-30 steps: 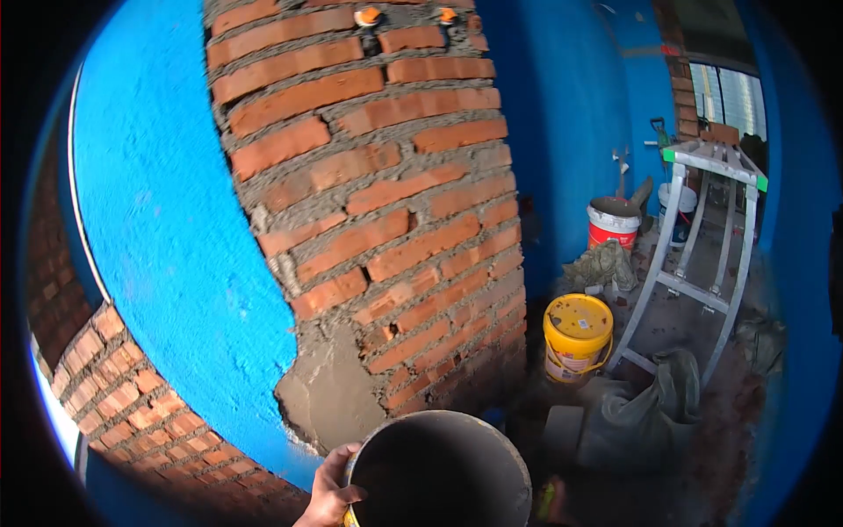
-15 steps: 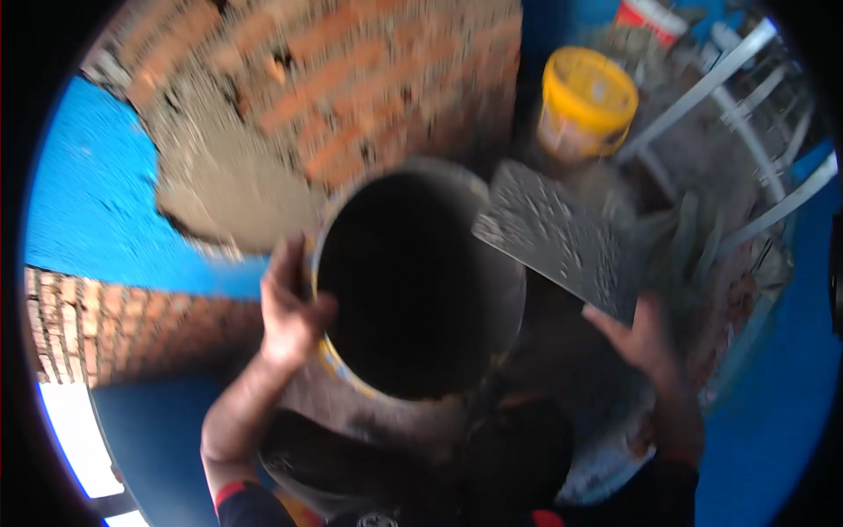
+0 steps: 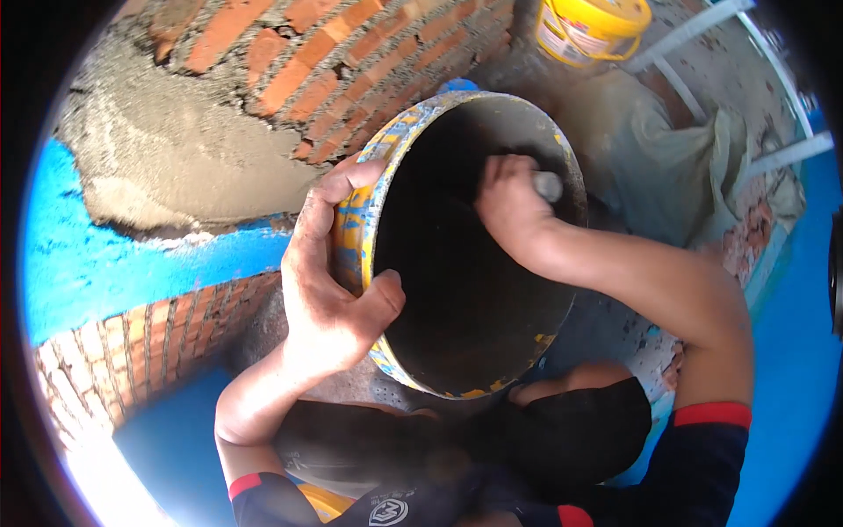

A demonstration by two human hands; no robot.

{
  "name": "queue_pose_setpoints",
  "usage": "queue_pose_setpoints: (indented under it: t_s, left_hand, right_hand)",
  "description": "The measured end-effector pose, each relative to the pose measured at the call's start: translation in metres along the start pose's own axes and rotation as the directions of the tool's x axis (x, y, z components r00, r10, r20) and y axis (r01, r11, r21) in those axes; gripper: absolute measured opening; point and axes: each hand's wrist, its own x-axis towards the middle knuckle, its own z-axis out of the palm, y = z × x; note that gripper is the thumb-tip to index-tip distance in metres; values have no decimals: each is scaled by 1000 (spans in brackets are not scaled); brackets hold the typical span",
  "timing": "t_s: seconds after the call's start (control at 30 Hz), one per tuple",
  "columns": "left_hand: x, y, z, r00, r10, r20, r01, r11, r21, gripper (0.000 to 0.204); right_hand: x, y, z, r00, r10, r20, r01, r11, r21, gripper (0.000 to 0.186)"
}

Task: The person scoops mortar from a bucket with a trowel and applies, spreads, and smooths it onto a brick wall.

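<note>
A large round bucket (image 3: 399,132), yellow and blue outside with crusted mortar on its rim, stands before me with its mouth facing me. My left hand (image 3: 329,294) grips its left side, thumb over the rim and fingers against the outer wall. Inside the mouth, my right hand (image 3: 518,211) is closed round the handle of a plastering trowel (image 3: 548,186). Only the handle's rounded end shows; the blade is lost in the bucket's dark inside, and how much mortar lies there cannot be seen.
Bare brickwork (image 3: 369,53) rises ahead, with a patch of wet grey mortar (image 3: 184,158) left of it beside blue-painted wall (image 3: 105,263). A yellow lidded bucket (image 3: 588,35), a grey-green sack (image 3: 650,140) and a metal frame (image 3: 702,22) are at the far right.
The trowel, earlier held up at the bucket's right with its ridged flat blade in view, has gone down into the bucket with my right hand. My left hand stays on the bucket; the view has shifted.
</note>
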Motion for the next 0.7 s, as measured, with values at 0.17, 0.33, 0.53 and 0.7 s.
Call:
queue_pose_setpoints:
  t_s: [0.17,0.33,0.53,0.7]
  left_hand:
    - [21,-5,3,991,69,112,-70,998,2,73]
    - [31,2,10,993,31,118,-9,983,-182,73]
    - [9,-1,49,978,166,123,-195,936,293,79]
    - [3,6,46,995,78,67,-91,967,237,79]
  right_hand:
    - [-2,-48,36,995,-80,66,63,973,220,22]
    - [-18,-61,52,916,-385,115,247,765,594,24]
    - [-19,-98,128,984,39,-175,176,-20,984,26]
    - [-19,-44,121,988,-75,-136,135,-22,991,34]
